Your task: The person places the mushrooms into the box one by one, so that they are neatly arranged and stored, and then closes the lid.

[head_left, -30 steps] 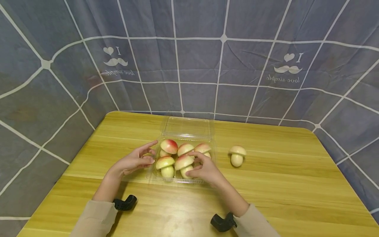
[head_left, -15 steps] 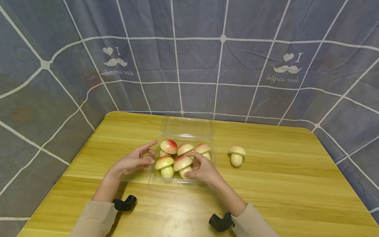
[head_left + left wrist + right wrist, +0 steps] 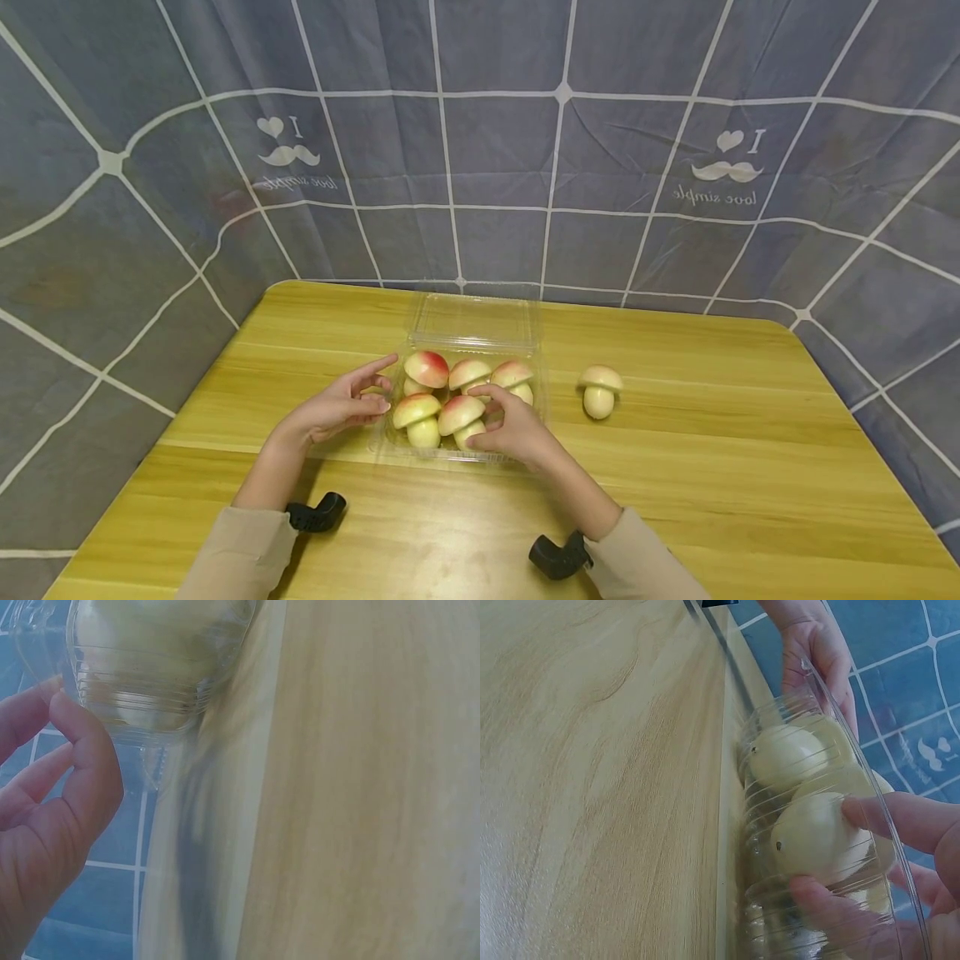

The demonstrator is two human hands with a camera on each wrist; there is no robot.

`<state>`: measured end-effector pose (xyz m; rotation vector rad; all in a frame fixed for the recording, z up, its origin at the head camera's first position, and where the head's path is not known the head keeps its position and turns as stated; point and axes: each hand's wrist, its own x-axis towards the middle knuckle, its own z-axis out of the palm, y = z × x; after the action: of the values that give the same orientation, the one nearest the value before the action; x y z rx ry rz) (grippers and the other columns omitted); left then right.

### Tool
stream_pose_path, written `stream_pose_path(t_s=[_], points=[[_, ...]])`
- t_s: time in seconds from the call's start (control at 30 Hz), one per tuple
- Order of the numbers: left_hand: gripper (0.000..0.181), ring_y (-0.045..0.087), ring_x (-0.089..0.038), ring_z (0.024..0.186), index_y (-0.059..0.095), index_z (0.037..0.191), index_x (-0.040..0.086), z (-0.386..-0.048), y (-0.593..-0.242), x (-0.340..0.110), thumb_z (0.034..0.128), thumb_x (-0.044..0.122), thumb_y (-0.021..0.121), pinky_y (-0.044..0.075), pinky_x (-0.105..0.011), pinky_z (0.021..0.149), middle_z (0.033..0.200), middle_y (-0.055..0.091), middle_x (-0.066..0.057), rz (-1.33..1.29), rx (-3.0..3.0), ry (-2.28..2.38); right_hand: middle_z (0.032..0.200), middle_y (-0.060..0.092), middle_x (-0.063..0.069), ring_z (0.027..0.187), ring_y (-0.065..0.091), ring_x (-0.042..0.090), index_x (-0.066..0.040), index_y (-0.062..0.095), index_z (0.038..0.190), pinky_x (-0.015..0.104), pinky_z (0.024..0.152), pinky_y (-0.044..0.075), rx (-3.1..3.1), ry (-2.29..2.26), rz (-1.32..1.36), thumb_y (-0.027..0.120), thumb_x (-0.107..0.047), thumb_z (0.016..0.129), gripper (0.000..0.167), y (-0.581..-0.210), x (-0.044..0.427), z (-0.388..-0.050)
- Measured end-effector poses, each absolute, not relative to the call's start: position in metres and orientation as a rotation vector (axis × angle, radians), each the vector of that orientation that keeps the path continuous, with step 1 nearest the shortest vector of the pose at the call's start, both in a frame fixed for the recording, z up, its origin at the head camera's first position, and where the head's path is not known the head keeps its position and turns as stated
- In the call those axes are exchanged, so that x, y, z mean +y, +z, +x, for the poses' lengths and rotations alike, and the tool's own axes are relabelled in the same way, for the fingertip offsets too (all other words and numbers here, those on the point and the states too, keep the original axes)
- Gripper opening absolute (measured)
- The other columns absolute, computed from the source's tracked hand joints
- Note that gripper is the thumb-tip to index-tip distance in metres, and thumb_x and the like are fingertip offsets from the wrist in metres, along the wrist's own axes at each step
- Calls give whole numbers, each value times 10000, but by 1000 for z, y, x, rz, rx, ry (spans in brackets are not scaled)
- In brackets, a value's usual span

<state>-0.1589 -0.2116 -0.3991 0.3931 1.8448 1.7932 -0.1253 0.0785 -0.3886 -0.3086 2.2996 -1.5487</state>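
A clear plastic clamshell box (image 3: 450, 456) stands on the table with its lid (image 3: 476, 321) folded back. Several glossy toy mushrooms with yellow and red caps lie inside. My right hand (image 3: 517, 429) holds the front-row toy mushroom (image 3: 459, 412) between thumb and fingers; in the right wrist view its pale stem end (image 3: 821, 836) shows through the box wall. At the box's left side, my left hand (image 3: 337, 408) touches the rim with thumb and forefinger apart, its other fingers loosely bent. The neighbouring toy mushroom (image 3: 422, 421) lies left of the held one.
A loose, paler toy mushroom (image 3: 599, 392) lies on the wooden table (image 3: 712, 467) right of the box. Behind and beside the table hangs a grey-blue curtain (image 3: 502, 167) with white lines. Black wrist mounts (image 3: 558, 557) stick out below the sleeves.
My right hand has shifted slightly left together with the toy mushroom it holds, then stayed nearly still. The left hand keeps its place at the box.
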Motion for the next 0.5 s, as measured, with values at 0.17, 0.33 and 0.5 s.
stream_pose_path(t_s=[0.17,0.33,0.5], points=[[783,480,-81,744,80,1504,82,-159,-398,-212,893,-21,559,460,-220,665,1127,337,-130,395,1837,1798,1089,484,179,872,566,283,-110,533,1265,321,645,518,2299,-1547,-324,773,12,693,632,-389,79,-126],[785,478,-82,742,77,1504,81,-160,-399,-212,893,-23,559,457,-220,660,1121,342,-121,400,1826,1804,1026,487,154,812,564,242,-103,532,1261,301,626,506,2283,-1553,-331,773,20,690,632,-389,78,-127],[784,470,-79,730,73,1504,80,-159,-399,-213,896,-21,557,450,-216,650,1125,343,-127,406,1825,1801,960,483,142,730,560,203,-89,522,1267,283,588,486,2264,-1556,-340,770,25,693,635,-389,77,-127]])
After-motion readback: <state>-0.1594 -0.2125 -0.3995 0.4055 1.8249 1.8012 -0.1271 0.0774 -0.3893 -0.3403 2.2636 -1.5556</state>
